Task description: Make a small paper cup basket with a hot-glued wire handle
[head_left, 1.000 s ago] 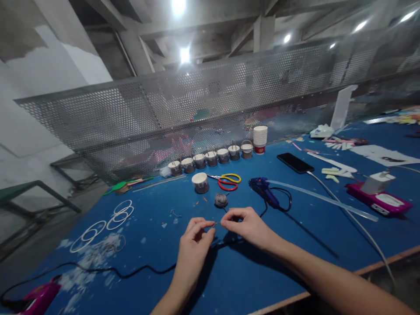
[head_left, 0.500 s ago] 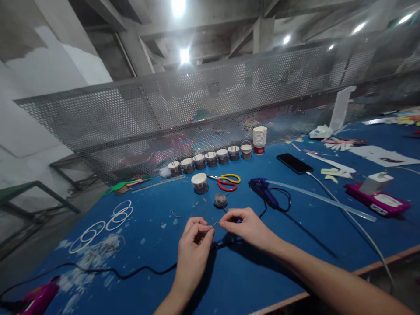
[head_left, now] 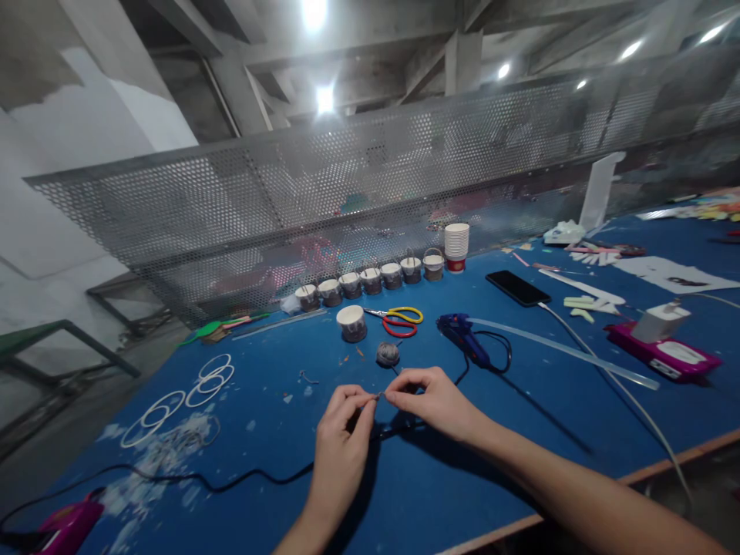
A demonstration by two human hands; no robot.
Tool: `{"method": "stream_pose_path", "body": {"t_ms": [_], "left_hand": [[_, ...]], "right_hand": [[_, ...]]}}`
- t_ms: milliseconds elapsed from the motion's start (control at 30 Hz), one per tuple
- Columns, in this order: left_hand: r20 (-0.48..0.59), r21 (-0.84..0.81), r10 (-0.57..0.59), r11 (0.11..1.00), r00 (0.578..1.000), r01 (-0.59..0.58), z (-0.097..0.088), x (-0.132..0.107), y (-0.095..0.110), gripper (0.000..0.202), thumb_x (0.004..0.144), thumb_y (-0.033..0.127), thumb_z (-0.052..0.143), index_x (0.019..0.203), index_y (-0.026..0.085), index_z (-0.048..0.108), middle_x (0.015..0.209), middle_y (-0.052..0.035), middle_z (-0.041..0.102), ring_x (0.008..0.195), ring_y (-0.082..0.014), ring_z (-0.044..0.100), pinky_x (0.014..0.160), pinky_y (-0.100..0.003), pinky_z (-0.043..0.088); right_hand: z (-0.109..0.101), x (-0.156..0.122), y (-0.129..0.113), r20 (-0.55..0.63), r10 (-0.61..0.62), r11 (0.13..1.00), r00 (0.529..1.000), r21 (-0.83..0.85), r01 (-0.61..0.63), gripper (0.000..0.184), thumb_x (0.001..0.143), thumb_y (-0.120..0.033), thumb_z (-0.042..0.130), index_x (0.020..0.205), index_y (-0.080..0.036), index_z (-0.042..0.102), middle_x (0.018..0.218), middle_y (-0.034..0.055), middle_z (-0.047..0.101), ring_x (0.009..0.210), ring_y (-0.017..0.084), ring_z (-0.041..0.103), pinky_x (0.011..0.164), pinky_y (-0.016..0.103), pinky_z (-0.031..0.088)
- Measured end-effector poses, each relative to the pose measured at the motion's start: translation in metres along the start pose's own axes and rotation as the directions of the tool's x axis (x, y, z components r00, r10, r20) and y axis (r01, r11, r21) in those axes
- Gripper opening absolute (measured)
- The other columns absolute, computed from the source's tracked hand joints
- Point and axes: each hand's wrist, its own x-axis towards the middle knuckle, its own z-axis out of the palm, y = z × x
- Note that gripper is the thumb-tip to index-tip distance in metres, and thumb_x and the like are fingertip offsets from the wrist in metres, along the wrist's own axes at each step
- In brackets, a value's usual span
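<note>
Between the fingertips of both hands runs a short bit of grey yarn (head_left: pixel 380 396). My left hand (head_left: pixel 345 428) pinches one end, thumb against forefinger. The other end is pinched by my right hand (head_left: pixel 431 397), close beside the left. A small ball of grey yarn (head_left: pixel 387 354) lies on the table just beyond the fingers, with a strand leading toward my right hand. Past it stands a white paper cup (head_left: pixel 351 324) with a grey lower wall. Scissors (head_left: pixel 398 320) with red and yellow handles rest to the cup's right.
Several similar small cups (head_left: pixel 370 282) line the mesh panel (head_left: pixel 347 200), beside a cup stack (head_left: pixel 456 245). A blue glue gun (head_left: pixel 464 338), phone (head_left: pixel 517 288) and pink power strip (head_left: pixel 662 353) lie right. White rings (head_left: pixel 215 379) lie left. A black cord (head_left: pixel 231 486) crosses the table (head_left: pixel 277 408).
Both hands stay almost in place, still pinching the yarn. The fingertips have come slightly closer together, and less yarn shows between them.
</note>
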Motion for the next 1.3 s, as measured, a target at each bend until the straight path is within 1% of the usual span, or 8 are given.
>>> {"method": "stream_pose_path", "body": {"t_ms": [433,567,767,867,967,1100,1167,1300], "left_hand": [[-0.079,-0.035,0.033,0.999,0.996,-0.036,0.003,-0.002,-0.005,0.012,0.074,0.026,0.058,0.064,0.019,0.057,0.074,-0.0012,0.055,0.065,-0.014,0.053,0.056,-0.022,0.041],[0.024,-0.054,-0.109,0.992,0.994,0.111,0.001,-0.001,-0.002,0.013,0.074,0.03,0.059,0.069,0.018,0.061,0.069,0.0009,0.056,0.056,-0.0116,0.047,0.052,-0.022,0.037],[0.182,-0.188,-0.352,0.904,0.918,0.384,0.001,0.002,0.002,0.026,0.07,0.041,0.062,0.069,0.016,0.063,0.046,0.0074,0.039,0.042,-0.0074,0.031,0.042,-0.02,0.023],[0.2,-0.27,-0.398,0.856,0.895,0.441,0.001,0.004,0.003,0.031,0.066,0.045,0.065,0.07,0.014,0.062,0.049,0.0067,0.044,0.04,-0.0053,0.029,0.04,-0.019,0.02],[0.2,-0.341,-0.416,0.819,0.887,0.461,-0.001,0.006,0.0,0.035,0.062,0.046,0.068,0.078,0.016,0.06,0.052,0.0056,0.051,0.037,-0.0047,0.031,0.038,-0.018,0.019],[0.225,-0.394,-0.39,0.802,0.893,0.449,-0.005,0.009,-0.005,0.034,0.064,0.044,0.069,0.079,0.017,0.056,0.053,0.0049,0.054,0.035,-0.0039,0.032,0.037,-0.017,0.019],[0.221,-0.409,-0.384,0.798,0.896,0.443,-0.006,0.009,-0.005,0.031,0.067,0.043,0.067,0.078,0.016,0.056,0.054,0.0042,0.055,0.035,-0.0031,0.033,0.037,-0.017,0.018],[0.228,-0.443,-0.392,0.773,0.891,0.453,-0.007,0.009,-0.003,0.027,0.071,0.039,0.065,0.078,0.015,0.056,0.055,0.0043,0.055,0.036,-0.0019,0.032,0.038,-0.017,0.017]], "right_hand": [[0.001,0.0,0.0,0.004,0.001,1.0,1.0,0.008,-0.001,0.017,0.071,-0.028,0.06,0.067,-0.014,0.07,0.064,0.0006,0.062,0.062,0.014,0.052,0.059,0.024,0.041],[0.0,0.002,0.004,-0.019,-0.031,0.999,0.999,-0.01,0.031,0.016,0.072,-0.026,0.059,0.067,-0.015,0.07,0.066,0.0014,0.064,0.065,0.015,0.055,0.063,0.026,0.042],[0.0,0.009,0.009,-0.052,-0.108,0.99,0.993,-0.094,0.103,0.017,0.075,-0.024,0.056,0.07,-0.015,0.07,0.074,0.0046,0.068,0.074,0.018,0.06,0.072,0.029,0.044],[-0.005,0.007,0.007,-0.07,-0.154,0.98,0.986,-0.137,0.144,0.015,0.075,-0.022,0.056,0.078,-0.016,0.069,0.087,0.0072,0.069,0.086,0.02,0.061,0.082,0.031,0.044],[-0.019,-0.002,0.006,-0.125,-0.222,0.958,0.967,-0.212,0.193,0.019,0.076,-0.022,0.054,0.088,-0.017,0.067,0.1,0.0084,0.067,0.097,0.019,0.059,0.089,0.032,0.042],[-0.056,-0.022,0.018,-0.202,-0.263,0.898,0.944,-0.41,0.162,0.019,0.079,-0.027,0.049,0.087,-0.02,0.064,0.092,0.0069,0.066,0.086,0.019,0.061,0.079,0.031,0.046],[-0.079,-0.03,0.029,-0.246,-0.235,0.837,0.94,-0.542,0.067,0.019,0.08,-0.031,0.047,0.082,-0.021,0.064,0.084,0.0058,0.067,0.079,0.02,0.062,0.074,0.032,0.046],[-0.116,-0.028,0.051,-0.407,-0.144,0.658,0.902,-0.72,-0.22,0.026,0.077,-0.043,0.05,0.076,-0.021,0.063,0.079,0.0071,0.067,0.075,0.025,0.062,0.069,0.034,0.045]]}}
